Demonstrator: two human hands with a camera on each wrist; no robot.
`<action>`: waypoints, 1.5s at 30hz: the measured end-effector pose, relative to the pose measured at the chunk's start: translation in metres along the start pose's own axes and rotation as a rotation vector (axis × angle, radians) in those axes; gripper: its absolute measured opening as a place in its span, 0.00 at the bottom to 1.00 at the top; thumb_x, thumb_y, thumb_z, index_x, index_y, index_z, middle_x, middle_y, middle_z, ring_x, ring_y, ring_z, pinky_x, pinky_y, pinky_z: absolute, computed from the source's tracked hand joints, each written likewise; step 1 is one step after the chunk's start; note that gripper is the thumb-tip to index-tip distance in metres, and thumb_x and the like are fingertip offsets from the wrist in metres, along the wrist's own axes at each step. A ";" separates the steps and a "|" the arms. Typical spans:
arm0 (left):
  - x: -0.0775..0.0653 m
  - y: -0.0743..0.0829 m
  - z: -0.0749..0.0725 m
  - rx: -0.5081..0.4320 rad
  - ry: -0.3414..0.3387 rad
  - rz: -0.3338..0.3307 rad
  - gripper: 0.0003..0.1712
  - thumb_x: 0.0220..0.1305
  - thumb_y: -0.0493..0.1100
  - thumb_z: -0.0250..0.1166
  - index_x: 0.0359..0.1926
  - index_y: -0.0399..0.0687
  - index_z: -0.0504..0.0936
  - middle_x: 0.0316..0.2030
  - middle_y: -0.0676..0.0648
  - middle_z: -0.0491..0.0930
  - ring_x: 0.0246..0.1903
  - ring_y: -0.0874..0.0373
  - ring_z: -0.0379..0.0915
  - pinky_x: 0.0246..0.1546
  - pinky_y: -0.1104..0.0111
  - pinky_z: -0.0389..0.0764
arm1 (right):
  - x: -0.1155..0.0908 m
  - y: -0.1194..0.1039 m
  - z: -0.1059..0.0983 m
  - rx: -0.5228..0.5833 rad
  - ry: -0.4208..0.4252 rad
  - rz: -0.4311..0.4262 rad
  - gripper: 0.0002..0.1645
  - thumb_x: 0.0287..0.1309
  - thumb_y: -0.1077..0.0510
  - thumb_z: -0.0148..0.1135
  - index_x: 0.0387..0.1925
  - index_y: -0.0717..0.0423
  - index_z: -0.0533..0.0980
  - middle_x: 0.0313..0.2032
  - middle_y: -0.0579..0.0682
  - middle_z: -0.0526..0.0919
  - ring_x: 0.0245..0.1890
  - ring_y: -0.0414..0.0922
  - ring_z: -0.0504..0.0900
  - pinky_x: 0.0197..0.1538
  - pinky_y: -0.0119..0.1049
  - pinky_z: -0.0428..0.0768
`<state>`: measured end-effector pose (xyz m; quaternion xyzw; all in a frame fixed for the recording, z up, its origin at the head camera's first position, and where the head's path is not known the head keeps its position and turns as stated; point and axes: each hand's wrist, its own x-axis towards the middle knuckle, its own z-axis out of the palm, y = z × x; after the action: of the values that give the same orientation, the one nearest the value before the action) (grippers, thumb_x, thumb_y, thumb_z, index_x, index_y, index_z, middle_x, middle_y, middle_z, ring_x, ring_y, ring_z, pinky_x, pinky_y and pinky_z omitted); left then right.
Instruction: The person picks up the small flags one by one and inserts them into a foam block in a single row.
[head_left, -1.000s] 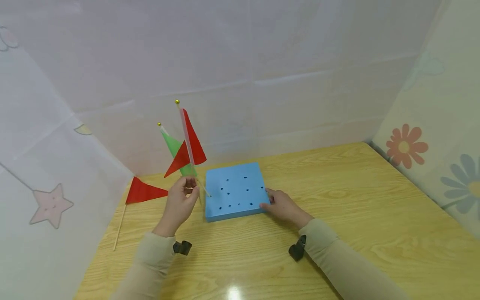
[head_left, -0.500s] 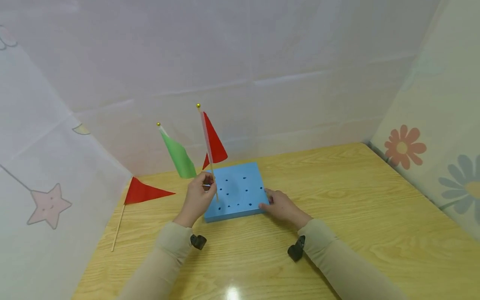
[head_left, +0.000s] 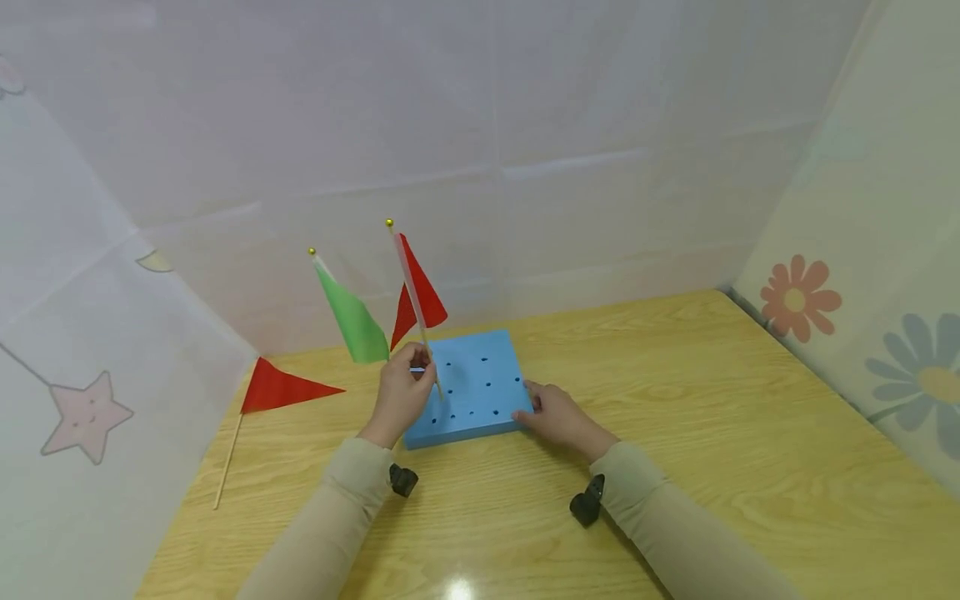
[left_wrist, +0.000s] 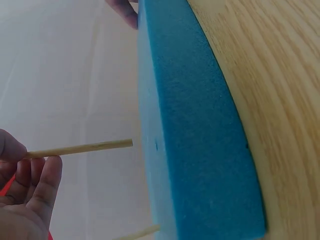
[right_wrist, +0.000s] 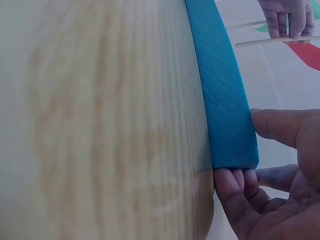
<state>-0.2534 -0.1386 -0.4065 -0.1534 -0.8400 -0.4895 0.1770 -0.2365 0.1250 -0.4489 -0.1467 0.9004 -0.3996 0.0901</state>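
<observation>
My left hand pinches the thin wooden stick of a red pennant flag topped with a gold ball. The stick points down over a blue foam block with several small holes. In the left wrist view, the lower end of the stick is a little apart from the block's top. My right hand grips the block's right side, thumb on the top face and fingers against the side. A green flag stands tilted at the block's left, its lower stick hidden behind my left hand.
Another red pennant flag lies on the wooden table at the left, its stick toward the front. Behind the table hangs a pale cloth backdrop, with printed side panels at left and right.
My left hand has carried the red flag rightward from beside the green flag to over the block, then lowered it slightly. My right hand keeps its grip on the block.
</observation>
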 end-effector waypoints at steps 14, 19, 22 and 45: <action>0.010 -0.009 0.015 0.026 0.053 0.013 0.04 0.69 0.28 0.61 0.43 0.32 0.79 0.39 0.37 0.81 0.42 0.42 0.82 0.45 0.51 0.85 | 0.003 -0.005 -0.004 0.012 0.005 -0.004 0.41 0.71 0.57 0.65 0.74 0.75 0.59 0.17 0.43 0.58 0.18 0.40 0.52 0.28 0.34 0.58; 0.011 -0.010 0.018 0.015 0.052 -0.007 0.05 0.69 0.28 0.62 0.44 0.32 0.79 0.40 0.37 0.81 0.43 0.42 0.81 0.48 0.51 0.85 | 0.003 -0.006 -0.005 0.022 0.009 -0.014 0.41 0.70 0.58 0.65 0.73 0.76 0.59 0.17 0.43 0.56 0.18 0.40 0.50 0.28 0.34 0.57; 0.011 -0.010 0.019 0.005 0.050 -0.009 0.04 0.70 0.28 0.61 0.44 0.32 0.78 0.40 0.37 0.81 0.42 0.42 0.81 0.48 0.51 0.85 | 0.004 -0.006 -0.005 0.025 0.009 -0.020 0.41 0.70 0.58 0.65 0.73 0.77 0.59 0.16 0.43 0.55 0.18 0.40 0.50 0.28 0.34 0.56; 0.005 -0.017 0.026 0.028 -0.043 -0.082 0.06 0.70 0.28 0.61 0.45 0.30 0.79 0.39 0.39 0.81 0.44 0.43 0.82 0.40 0.55 0.86 | 0.003 0.001 -0.001 0.015 0.001 -0.001 0.42 0.70 0.58 0.65 0.74 0.76 0.59 0.15 0.43 0.56 0.17 0.40 0.49 0.27 0.33 0.56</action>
<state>-0.2692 -0.1233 -0.4292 -0.1269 -0.8560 -0.4810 0.1410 -0.2399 0.1253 -0.4490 -0.1465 0.8972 -0.4066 0.0906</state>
